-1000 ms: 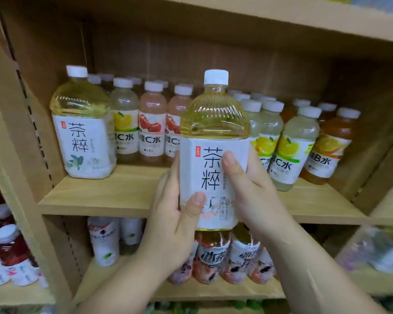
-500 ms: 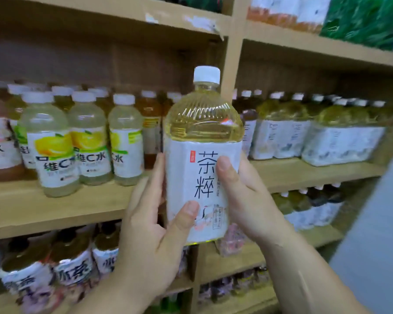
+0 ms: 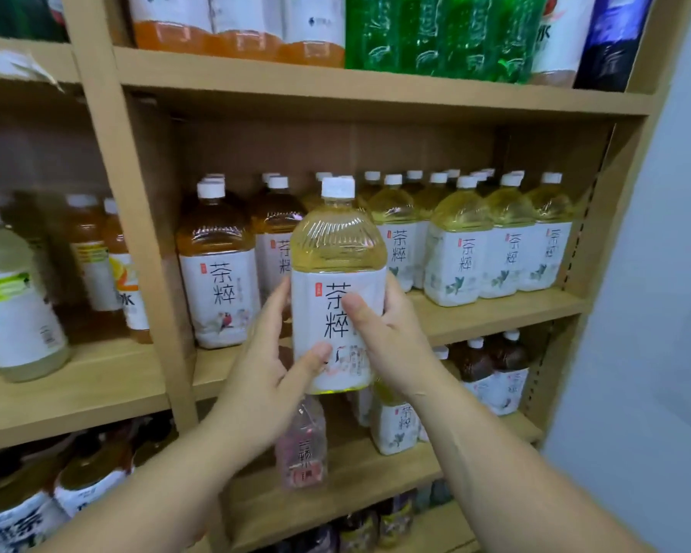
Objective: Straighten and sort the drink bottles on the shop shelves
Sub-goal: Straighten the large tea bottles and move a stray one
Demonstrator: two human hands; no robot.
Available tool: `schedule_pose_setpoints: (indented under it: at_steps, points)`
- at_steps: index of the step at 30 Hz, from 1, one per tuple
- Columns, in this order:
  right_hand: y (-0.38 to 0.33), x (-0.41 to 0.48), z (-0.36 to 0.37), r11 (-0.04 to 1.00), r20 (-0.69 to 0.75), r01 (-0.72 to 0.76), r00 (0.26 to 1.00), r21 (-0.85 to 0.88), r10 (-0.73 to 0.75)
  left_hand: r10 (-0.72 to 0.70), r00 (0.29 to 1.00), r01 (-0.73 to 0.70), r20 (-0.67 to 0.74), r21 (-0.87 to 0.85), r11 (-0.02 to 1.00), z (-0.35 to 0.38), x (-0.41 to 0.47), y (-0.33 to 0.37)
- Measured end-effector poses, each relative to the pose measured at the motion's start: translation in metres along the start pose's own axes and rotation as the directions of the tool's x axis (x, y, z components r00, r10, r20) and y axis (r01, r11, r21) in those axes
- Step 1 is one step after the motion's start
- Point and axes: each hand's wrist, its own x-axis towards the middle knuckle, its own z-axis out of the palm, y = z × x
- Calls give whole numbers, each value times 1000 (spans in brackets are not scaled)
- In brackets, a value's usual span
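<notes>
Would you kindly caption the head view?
Left hand and right hand hold a pale-yellow tea bottle before the shelf.

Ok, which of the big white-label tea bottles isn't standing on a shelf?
The pale yellow bottle in the middle, gripped between left hand and right hand; the rest stand on shelves.

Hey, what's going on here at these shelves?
A person holds a large pale yellow tea bottle upright, left hand and right hand gripping its white label. It hangs in front of the middle shelf, not set down. On that shelf, matching pale bottles stand to the right and darker amber bottles to the left.
</notes>
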Motion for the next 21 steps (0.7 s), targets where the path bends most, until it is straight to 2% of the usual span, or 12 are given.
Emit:
schedule_pose_setpoints:
  at_steps: [7, 11, 13, 16, 21]
  points:
    - [27, 31, -30, 990, 60, -5, 998, -140, 13, -41, 998, 35, 41, 118, 992, 25, 37, -21]
    - [53, 38, -45, 957, 123, -59, 988, -285, 97, -50, 999, 49, 5, 156, 987, 27, 46, -29]
    - [67, 34, -58, 923, 75, -78, 991, -377, 114, -50, 998, 55, -36, 157, 986, 25, 46, -34]
    - [75, 32, -68, 924, 41, -83, 994, -374, 106, -62, 994, 78, -90, 186, 980, 22, 45, -40]
    - [83, 37, -60, 870, 110, -11, 991, -494, 75, -57, 994, 77, -90, 230, 970, 21, 46, -41]
